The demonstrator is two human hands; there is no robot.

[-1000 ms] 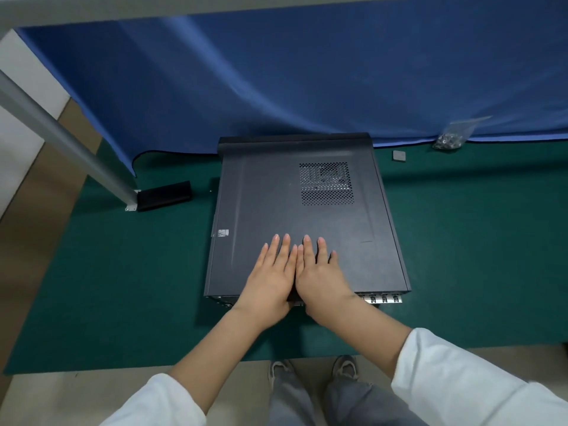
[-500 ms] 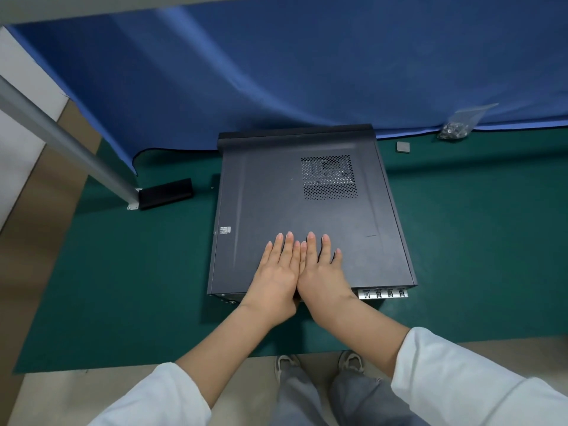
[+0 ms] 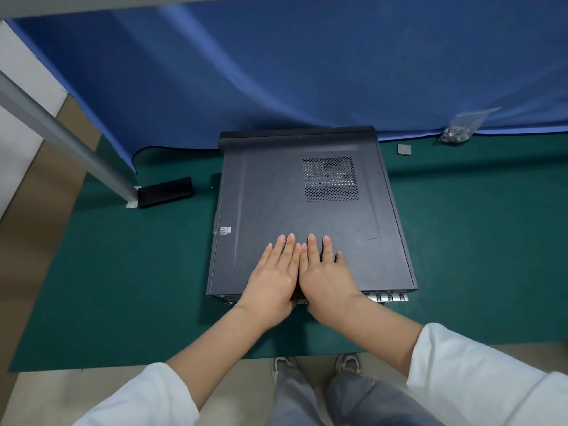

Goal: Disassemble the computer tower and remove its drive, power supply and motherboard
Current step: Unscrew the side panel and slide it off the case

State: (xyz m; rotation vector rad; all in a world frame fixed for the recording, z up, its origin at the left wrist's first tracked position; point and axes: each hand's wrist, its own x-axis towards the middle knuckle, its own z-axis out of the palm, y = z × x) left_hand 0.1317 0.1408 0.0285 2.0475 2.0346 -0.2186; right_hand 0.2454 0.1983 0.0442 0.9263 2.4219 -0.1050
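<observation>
tower [image 3: 307,210] lying on its side at centre of the green tabletop [image 3: 123,272], side panel up. left hand [image 3: 272,279] and right hand [image 3: 325,276] press flat, fingers straight, at the panel's 6 o'clock edge. screw bag [image 3: 456,133] at 2 o'clock.

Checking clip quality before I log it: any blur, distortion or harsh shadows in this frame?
Head view: wide-angle bending at the edges; curtain and screw bag smeared; tower and both hands, left and right, sharp; light even, only soft shadows beside the tower.
</observation>
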